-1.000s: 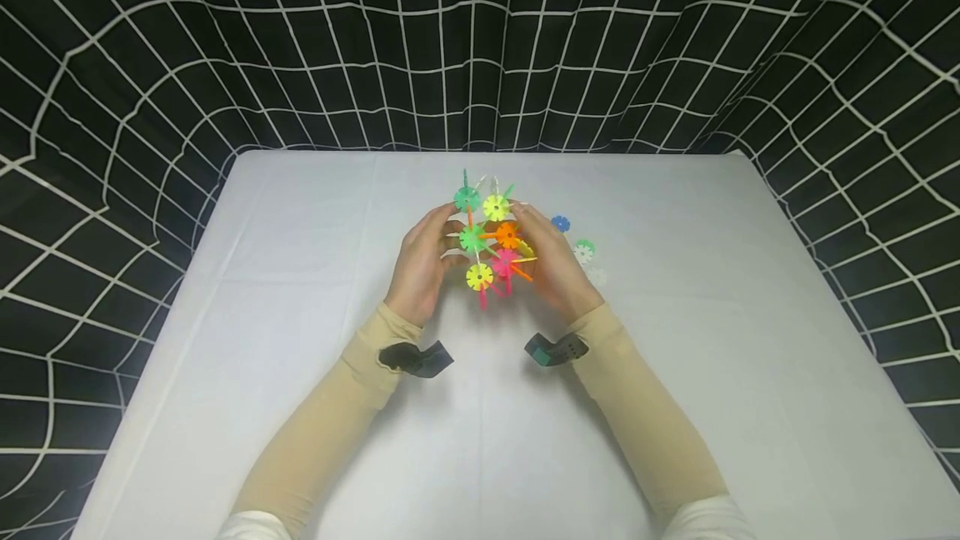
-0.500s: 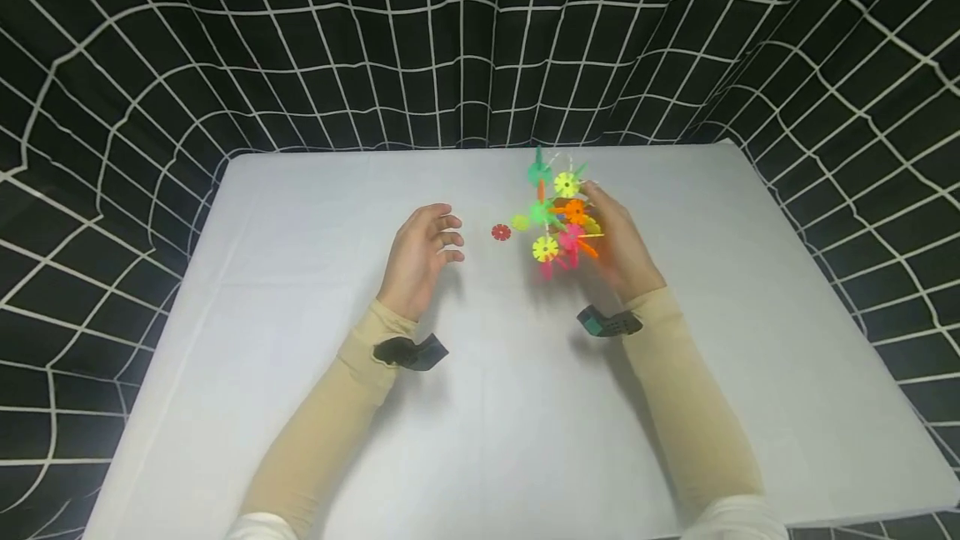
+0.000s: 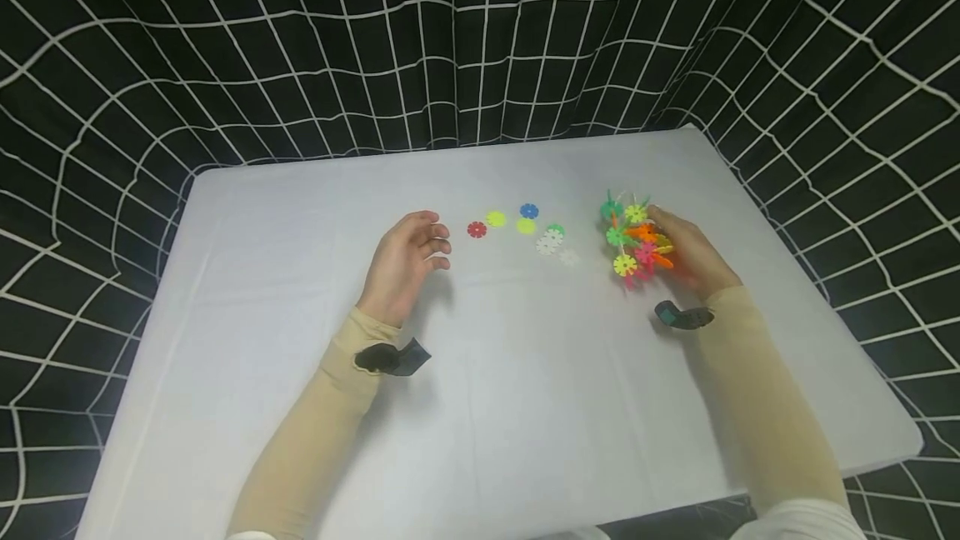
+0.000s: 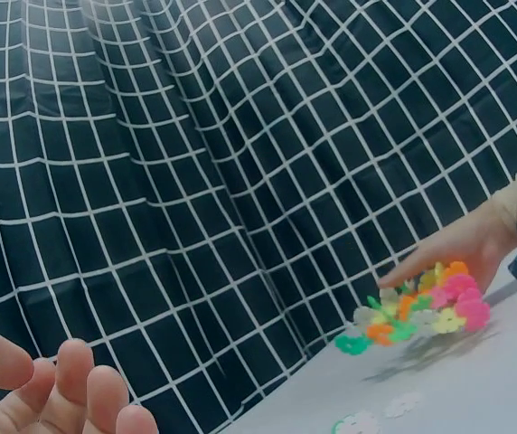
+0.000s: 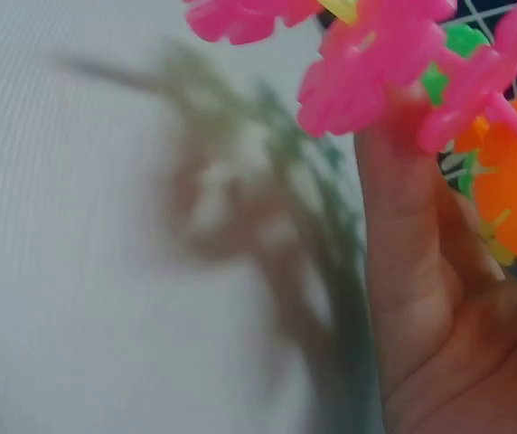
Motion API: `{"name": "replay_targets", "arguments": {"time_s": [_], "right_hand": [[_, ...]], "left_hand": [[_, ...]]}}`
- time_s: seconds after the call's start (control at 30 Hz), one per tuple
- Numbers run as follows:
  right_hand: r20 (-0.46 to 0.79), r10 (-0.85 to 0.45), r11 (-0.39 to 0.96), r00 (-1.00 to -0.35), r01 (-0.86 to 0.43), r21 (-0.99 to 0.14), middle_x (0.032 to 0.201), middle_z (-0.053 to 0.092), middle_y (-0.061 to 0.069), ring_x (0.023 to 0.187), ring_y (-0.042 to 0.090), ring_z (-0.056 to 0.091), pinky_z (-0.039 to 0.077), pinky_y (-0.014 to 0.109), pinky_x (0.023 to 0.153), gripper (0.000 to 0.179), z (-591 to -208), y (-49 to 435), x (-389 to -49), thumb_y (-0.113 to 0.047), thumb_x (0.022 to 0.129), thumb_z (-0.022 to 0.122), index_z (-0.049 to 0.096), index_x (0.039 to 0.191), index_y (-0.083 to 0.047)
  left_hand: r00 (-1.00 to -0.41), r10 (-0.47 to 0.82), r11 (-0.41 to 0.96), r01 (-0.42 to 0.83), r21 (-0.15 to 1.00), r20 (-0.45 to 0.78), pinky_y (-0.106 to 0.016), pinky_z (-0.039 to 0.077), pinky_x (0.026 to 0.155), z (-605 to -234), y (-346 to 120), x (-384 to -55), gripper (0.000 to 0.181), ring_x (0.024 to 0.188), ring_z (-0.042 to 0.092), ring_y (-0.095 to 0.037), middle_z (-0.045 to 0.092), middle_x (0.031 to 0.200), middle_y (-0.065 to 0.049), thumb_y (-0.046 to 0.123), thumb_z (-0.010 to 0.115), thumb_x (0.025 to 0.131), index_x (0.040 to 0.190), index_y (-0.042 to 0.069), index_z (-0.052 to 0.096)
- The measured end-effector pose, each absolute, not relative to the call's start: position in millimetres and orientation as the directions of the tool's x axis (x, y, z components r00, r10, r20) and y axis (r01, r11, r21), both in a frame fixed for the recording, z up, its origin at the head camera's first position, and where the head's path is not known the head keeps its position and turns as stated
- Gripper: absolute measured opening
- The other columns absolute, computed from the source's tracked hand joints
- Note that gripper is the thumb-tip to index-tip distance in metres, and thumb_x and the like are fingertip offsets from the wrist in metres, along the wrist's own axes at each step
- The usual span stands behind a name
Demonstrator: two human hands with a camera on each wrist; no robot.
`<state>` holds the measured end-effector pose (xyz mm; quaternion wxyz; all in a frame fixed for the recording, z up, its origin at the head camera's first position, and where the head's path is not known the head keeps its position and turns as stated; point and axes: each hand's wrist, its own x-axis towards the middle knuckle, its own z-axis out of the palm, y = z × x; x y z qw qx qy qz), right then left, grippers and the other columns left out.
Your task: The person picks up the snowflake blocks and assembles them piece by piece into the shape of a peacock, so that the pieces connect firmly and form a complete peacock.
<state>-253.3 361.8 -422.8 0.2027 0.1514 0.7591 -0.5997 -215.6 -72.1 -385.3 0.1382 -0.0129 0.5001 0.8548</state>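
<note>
My right hand (image 3: 696, 252) holds a cluster of interlocking plastic snowflake discs (image 3: 645, 253) over the right part of the table. The discs are pink, orange, yellow, green and clear-white, slotted together at angles. In the right wrist view, the pink discs (image 5: 367, 72) and an orange disc (image 5: 512, 181) sit against the fingers; part of the grip is hidden behind them. A shadow of the cluster falls on the white cloth below. My left hand (image 3: 401, 267) hovers left of the loose discs with fingers loosely bent and nothing in it.
Loose discs lie at the table's back middle: a red disc (image 3: 477, 229), two yellow ones, a blue disc (image 3: 529, 211), a green disc (image 3: 556, 230) and white ones (image 3: 550, 242). Black curtains with a white grid (image 3: 480, 40) surround the white table (image 3: 450, 440).
My right hand has carried the disc cluster from the middle to the right, uncovering the loose discs. My left hand has let go of the cluster and stays at the left.
</note>
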Motion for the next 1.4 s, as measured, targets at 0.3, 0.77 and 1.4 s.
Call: {"name": "replay_targets", "arguments": {"time_s": [0.3,0.77,1.4], "right_hand": [[-0.515,-0.057,0.4,-0.855,0.454,-0.797,0.173,-0.004,0.0,0.16,0.029,-0.006,0.0,0.063,0.126,0.091,-427,372,-258,-0.071,0.094,0.049,0.011,0.163,-0.026],[-0.483,0.132,0.732,-0.866,0.414,-0.541,0.152,0.034,0.029,0.135,0.048,0.033,0.025,0.072,0.116,0.092,-403,360,-255,-0.07,0.099,0.031,0.028,0.155,0.003],[-0.083,-0.086,0.799,-0.993,-0.019,-0.601,0.155,0.042,0.018,0.14,0.038,0.04,0.037,0.061,0.115,0.054,-377,232,-256,-0.041,0.104,0.051,0.046,0.149,-0.011]], "left_hand": [[-0.956,0.249,-0.451,-0.254,0.856,-0.153,-0.025,0.049,0.069,-386,-71,-217,0.015,0.081,0.056,-0.015,0.061,0.088,0.002,0.019,0.042,0.106,0.102,0.016,0.056],[-0.959,0.244,-0.418,-0.236,0.877,-0.142,-0.026,0.048,0.069,-387,-76,-217,0.015,0.08,0.055,-0.015,0.06,0.088,0.002,0.018,0.042,0.106,0.102,0.016,0.056],[-0.998,0.023,0.582,0.06,0.811,0.057,-0.047,0.05,0.089,-392,-118,-239,0.039,0.112,0.06,-0.031,0.059,0.13,-0.011,0.028,0.047,0.101,0.135,0.01,0.056]]}}
